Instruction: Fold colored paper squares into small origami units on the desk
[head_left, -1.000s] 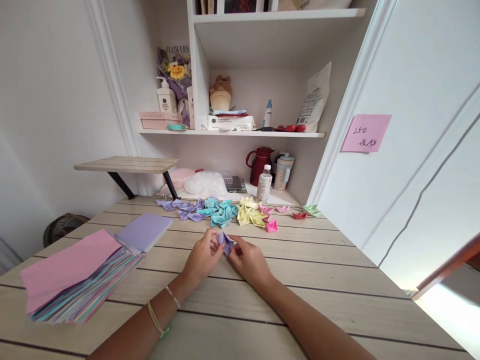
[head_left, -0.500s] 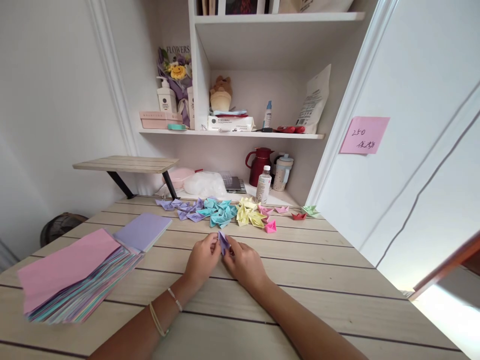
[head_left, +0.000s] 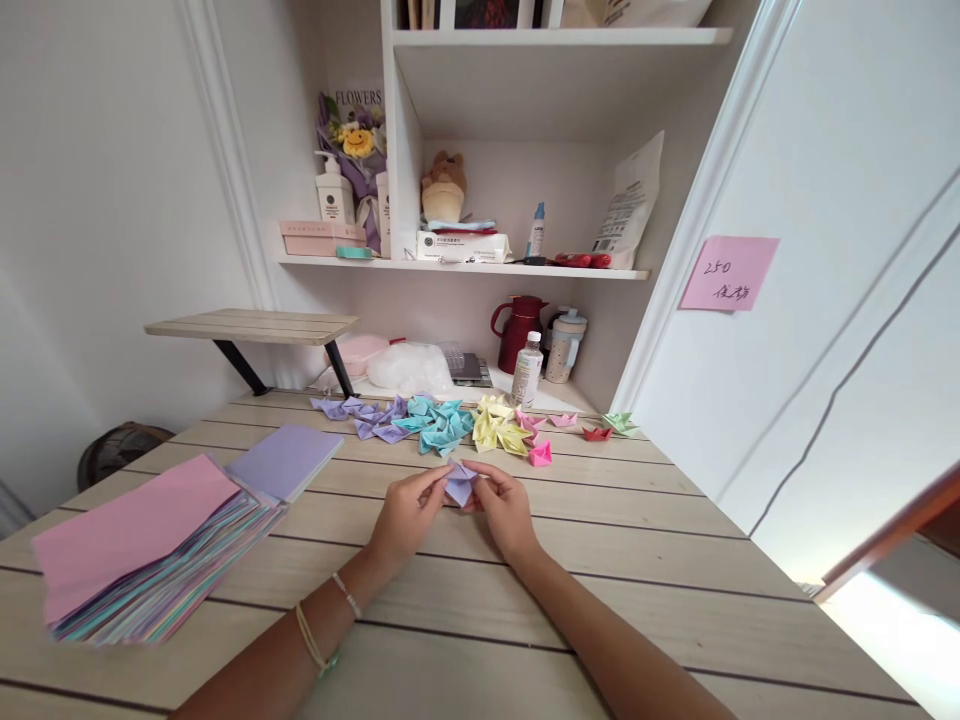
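Note:
A small folded purple paper (head_left: 460, 484), diamond-shaped from here, is held between both hands over the middle of the table. My left hand (head_left: 407, 509) pinches its left corner with thumb and fingertips. On the opposite side, my right hand (head_left: 504, 510) grips the right edge, some fingers tucked behind the paper. Beyond the hands lies a row of folded paper boats: purple ones (head_left: 382, 420), blue ones (head_left: 442, 428), yellow ones (head_left: 496, 428), a bright pink one (head_left: 541, 454) and a red one (head_left: 597, 434).
To the left sit a thick stack of coloured paper (head_left: 142, 550) and a purple paper pad (head_left: 285, 462). A small raised stand (head_left: 251, 326) is at the back left. A bottle (head_left: 527, 370) and a red jug (head_left: 517, 333) stand behind the boats, under the shelf (head_left: 465, 266).
The purple paper has gone from a narrow, edge-on shape to a wider, opened diamond facing me. My hands have moved slightly apart, the right one a little to the right.

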